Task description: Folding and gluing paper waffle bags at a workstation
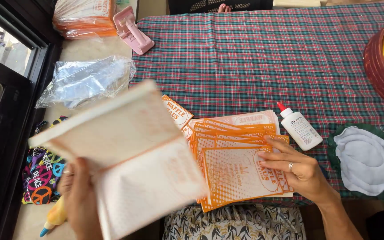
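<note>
My left hand (78, 200) holds a thick stack of white paper sheets with faint orange print (125, 155), blurred, raised over the table's left edge. My right hand (296, 166), with a ring on one finger, rests flat on a fanned pile of orange-and-white printed paper sheets (232, 160) lying on the plaid tablecloth (254, 58). A small white glue bottle with a red tip (298, 126) lies just right of the pile.
A round white cloth pad on green (367, 160) sits at the right, a dark red basket (381, 66) beyond it. Crumpled clear plastic (85, 80), a pink device (132, 31), a wrapped pack of orange sheets (85, 18) and a colourful patterned cloth (43, 173) lie left.
</note>
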